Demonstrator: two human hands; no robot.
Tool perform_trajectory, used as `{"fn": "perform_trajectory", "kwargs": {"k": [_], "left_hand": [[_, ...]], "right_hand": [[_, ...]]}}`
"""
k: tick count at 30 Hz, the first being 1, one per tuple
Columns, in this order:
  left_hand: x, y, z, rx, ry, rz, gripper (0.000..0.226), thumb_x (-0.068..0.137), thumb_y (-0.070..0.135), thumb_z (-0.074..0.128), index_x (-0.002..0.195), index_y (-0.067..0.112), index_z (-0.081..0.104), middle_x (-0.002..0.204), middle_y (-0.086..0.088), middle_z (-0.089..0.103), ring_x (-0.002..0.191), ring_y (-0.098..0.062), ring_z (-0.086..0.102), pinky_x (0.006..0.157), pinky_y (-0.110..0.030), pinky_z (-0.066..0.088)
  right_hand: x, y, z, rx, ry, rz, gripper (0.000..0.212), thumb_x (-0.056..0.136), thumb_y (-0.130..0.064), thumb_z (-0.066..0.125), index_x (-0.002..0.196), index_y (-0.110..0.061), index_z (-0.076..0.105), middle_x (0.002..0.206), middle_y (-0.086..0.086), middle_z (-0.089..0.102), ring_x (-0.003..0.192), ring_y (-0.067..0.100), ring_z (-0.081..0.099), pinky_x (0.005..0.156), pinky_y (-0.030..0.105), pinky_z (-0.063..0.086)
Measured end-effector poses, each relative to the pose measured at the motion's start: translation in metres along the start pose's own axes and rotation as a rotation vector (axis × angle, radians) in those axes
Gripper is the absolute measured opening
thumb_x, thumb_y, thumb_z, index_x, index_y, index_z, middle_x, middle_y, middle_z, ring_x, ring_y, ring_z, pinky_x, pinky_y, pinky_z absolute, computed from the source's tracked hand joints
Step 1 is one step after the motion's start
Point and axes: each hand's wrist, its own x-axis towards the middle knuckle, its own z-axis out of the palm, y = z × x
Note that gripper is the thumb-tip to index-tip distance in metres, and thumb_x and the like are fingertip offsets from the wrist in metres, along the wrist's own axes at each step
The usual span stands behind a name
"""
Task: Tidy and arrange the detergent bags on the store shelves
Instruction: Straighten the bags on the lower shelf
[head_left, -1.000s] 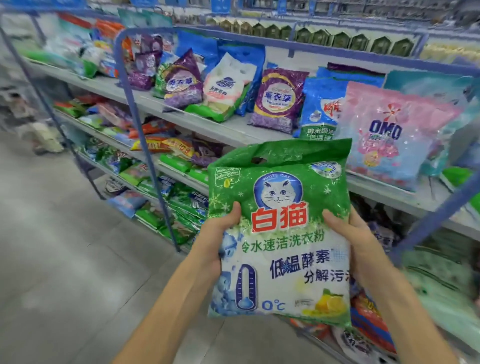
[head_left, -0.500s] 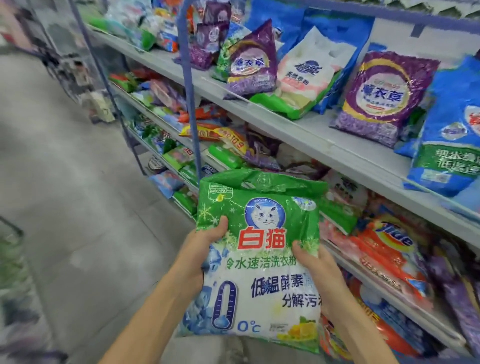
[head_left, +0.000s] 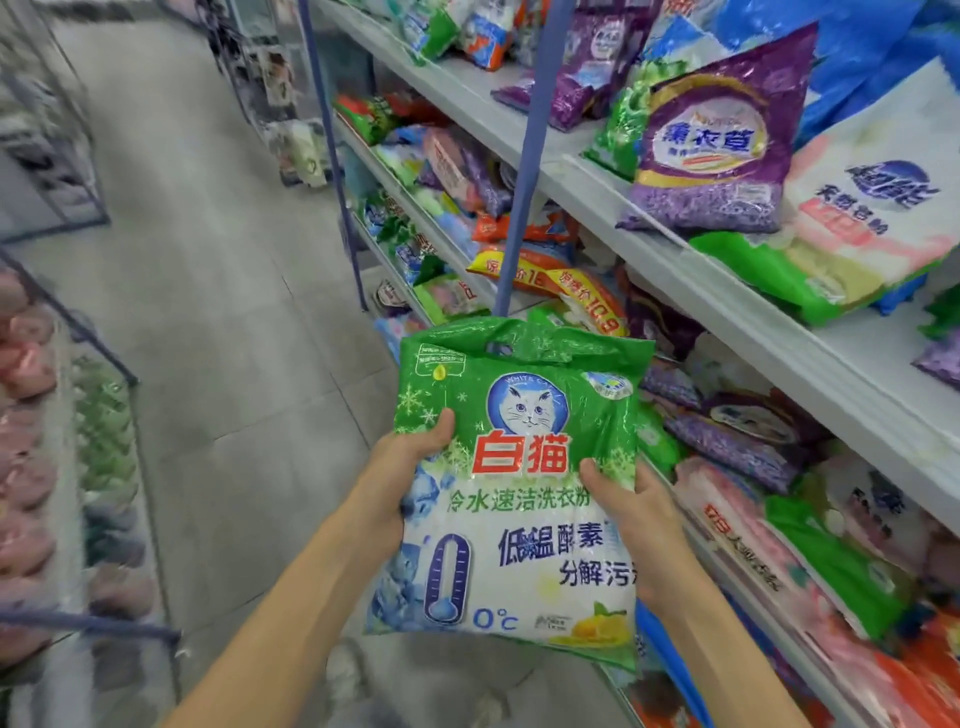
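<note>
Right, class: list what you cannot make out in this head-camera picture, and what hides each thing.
Head view:
- Fingers of the left hand and right hand: hidden behind the White Cat detergent bag; only the thumbs show.
- Small print by the bag's lemon: too small.
- Pink goods at the left edge: blurred.
- White-and-green bag on the upper shelf: cut off by the right edge.

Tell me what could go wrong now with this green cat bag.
The green bag is held only at its sides by the left hand and right hand, so it may slip. The slumped bags piled beside it leave little room; pushing it in could knock some off.
</note>
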Motion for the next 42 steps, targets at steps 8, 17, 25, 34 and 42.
{"fn": "perform_trajectory", "kwargs": {"k": [8, 17, 25, 34, 42], "left_hand": [[0.055, 0.091, -0.113, -0.016, 0.015, 0.026, 0.082, 0.066, 0.059, 0.089, 0.130, 0.014, 0.064, 0.124, -0.017, 0.072, 0.111, -0.040, 0.070, 0.106, -0.058, 0.048], [0.111, 0.221, -0.204, -0.014, -0.045, 0.050, 0.054, 0.071, 0.024, 0.083, 0.118, 0.002, 0.070, 0.107, -0.023, 0.076, 0.095, -0.040, 0.074, 0.093, -0.053, 0.057], [0.206, 0.305, -0.242, 0.003, -0.113, 0.020, 0.040, 0.078, 0.009, 0.078, 0.115, -0.003, 0.069, 0.109, -0.030, 0.073, 0.094, -0.044, 0.073, 0.073, -0.045, 0.062], [0.345, 0.429, -0.279, 0.008, -0.101, 0.030, 0.050, 0.082, 0.019, 0.076, 0.126, 0.002, 0.059, 0.103, -0.022, 0.077, 0.083, -0.036, 0.077, 0.064, -0.038, 0.062], [0.460, 0.527, -0.322, 0.086, -0.165, -0.049, 0.049, 0.083, 0.022, 0.077, 0.125, 0.000, 0.063, 0.111, -0.025, 0.074, 0.104, -0.045, 0.071, 0.082, -0.047, 0.063]], "right_hand": [[0.083, -0.018, 0.141, -0.062, -0.045, 0.066, 0.072, 0.075, -0.055, 0.084, 0.137, -0.031, 0.057, 0.128, -0.005, 0.072, 0.119, 0.021, 0.068, 0.110, 0.055, 0.045], [0.170, -0.059, 0.277, 0.013, -0.003, 0.034, 0.079, 0.075, -0.054, 0.086, 0.143, -0.031, 0.052, 0.140, -0.003, 0.064, 0.122, 0.023, 0.066, 0.105, 0.057, 0.049], [0.263, -0.092, 0.345, 0.054, 0.059, -0.002, 0.046, 0.087, -0.038, 0.080, 0.129, -0.030, 0.062, 0.127, -0.009, 0.071, 0.117, 0.019, 0.068, 0.107, 0.055, 0.048], [0.427, -0.139, 0.421, 0.081, 0.055, 0.058, 0.036, 0.092, -0.024, 0.074, 0.126, -0.026, 0.063, 0.111, 0.000, 0.078, 0.104, 0.028, 0.075, 0.102, 0.059, 0.051], [0.531, -0.182, 0.495, 0.206, 0.094, 0.142, 0.040, 0.092, -0.022, 0.072, 0.129, -0.021, 0.057, 0.111, 0.006, 0.077, 0.090, 0.027, 0.077, 0.075, 0.045, 0.058]]}}
